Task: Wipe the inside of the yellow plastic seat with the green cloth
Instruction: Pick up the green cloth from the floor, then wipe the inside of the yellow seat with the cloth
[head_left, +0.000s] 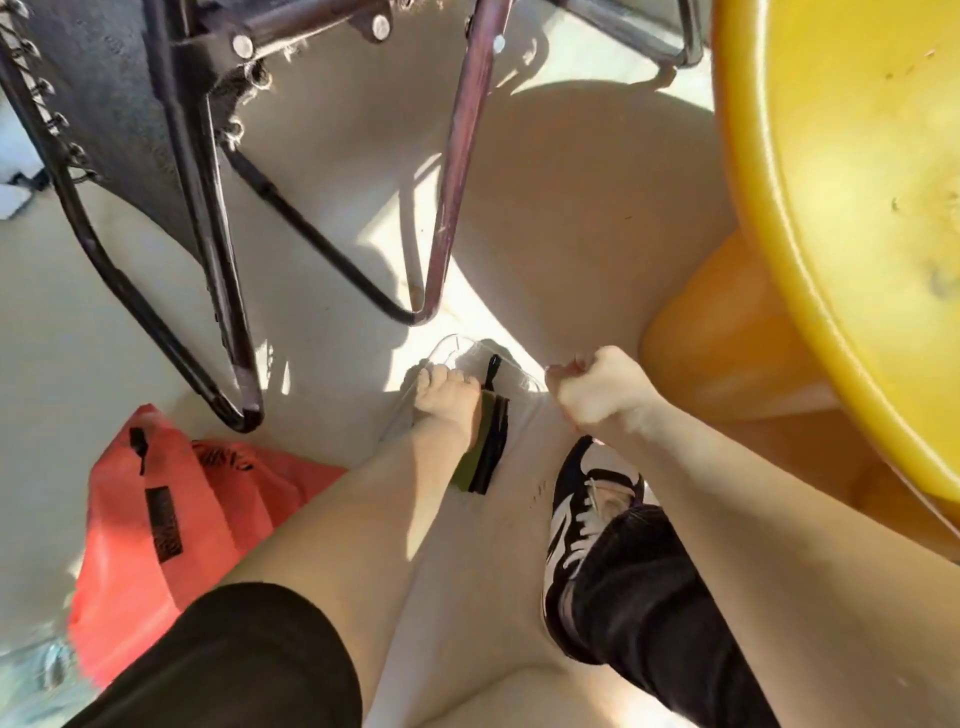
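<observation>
Looking down: both bare arms reach toward the pale floor (322, 364) in the lower middle of the frame.
Left hand: the left hand (447, 397) is low in the centre, its fingers curled down on a clear plastic bag (467, 358) lying on the floor; I cannot tell for sure how firmly it grips.
Green cloth: the green cloth (475, 452) shows as a folded olive strip with black edging, just beside and partly under the left wrist, inside or against the clear bag; which of the two I cannot tell.
Right hand: the right hand (597, 395) is a closed fist to the right of the left hand, and it seems to pinch the edge of the clear plastic; what exactly is between the fingers is too blurred to tell.
Yellow plastic seat: the yellow plastic seat (841, 208) fills the upper right and right edge of the frame, its hollow inside facing the camera, with small dark specks on it; both hands are apart from it.
Folding chair: a dark metal folding chair (208, 208) stands in the upper left.
Red bag: a red plastic bag (171, 509) with black print lies on the floor at lower left.
Shoe: a black and white sneaker (582, 519) is below the right forearm.
</observation>
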